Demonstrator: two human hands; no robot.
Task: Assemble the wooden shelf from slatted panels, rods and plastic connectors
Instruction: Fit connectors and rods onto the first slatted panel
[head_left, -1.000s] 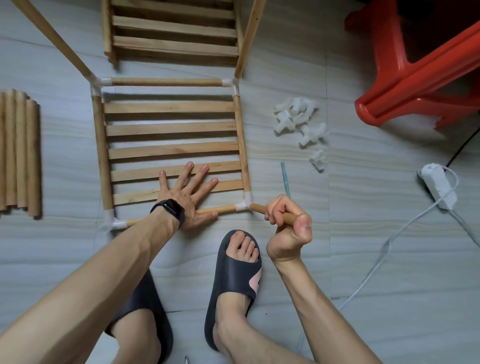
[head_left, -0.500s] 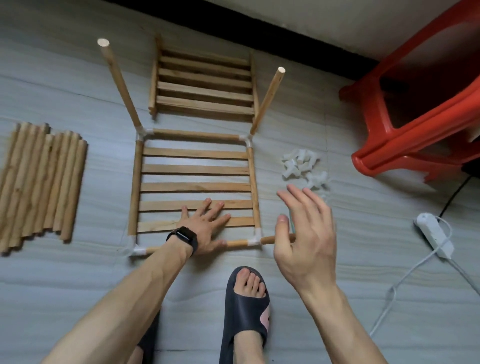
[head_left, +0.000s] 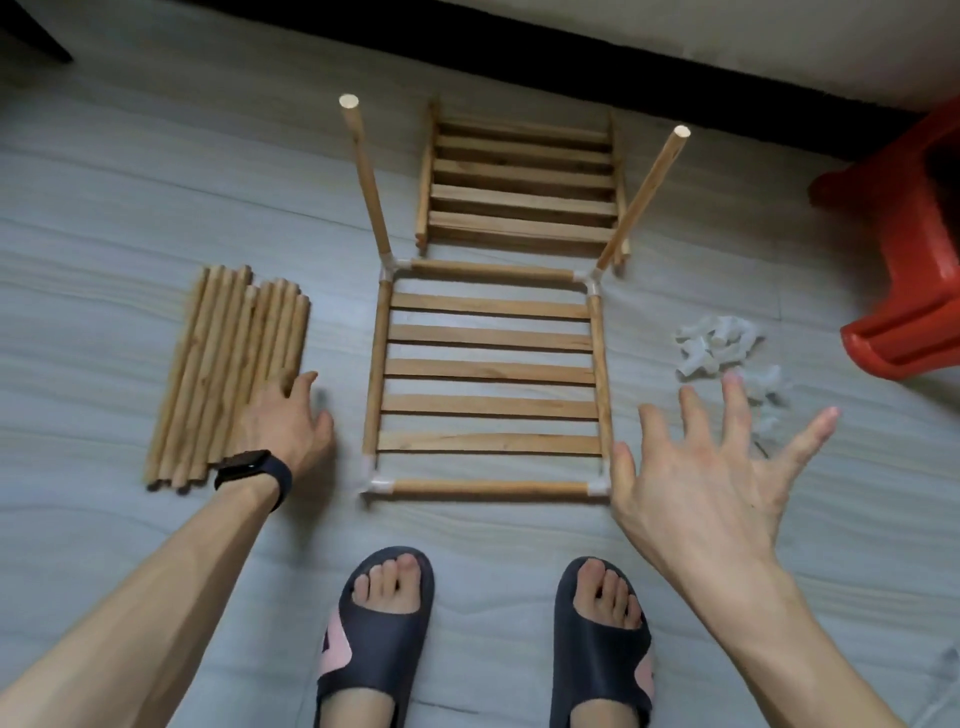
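1. Floor: grey, wood-grain pattern; carries every item below.
2. Framed panel: slatted, flat on the floor at frame centre. Rods run along all four edges, joined by white connectors at the corners.
3. Upright rods: two, rising from the far corner connectors. Left rod leans slightly left; right rod leans right.
4. Spare panel: slatted, upper centre of frame, just beyond the framed panel. More than one may be stacked here; cannot tell.
5. Loose rods: a row lying side by side, left of the framed panel.
6. Loose connectors: small white plastic heap, right of the framed panel, partly behind the right fingertips.
7. Left hand: lower left of centre, palm down, fingers loosely spread over the near right part of the loose rods; holds nothing. Actual contact with the rods cannot be told. Dark watch on the wrist.
8. Right hand: right of the framed panel's near corner, wide open with fingers splayed, holding nothing.
9. Sandals: dark pair on both feet, bottom centre.
10. Red stool: plastic, right edge of frame.
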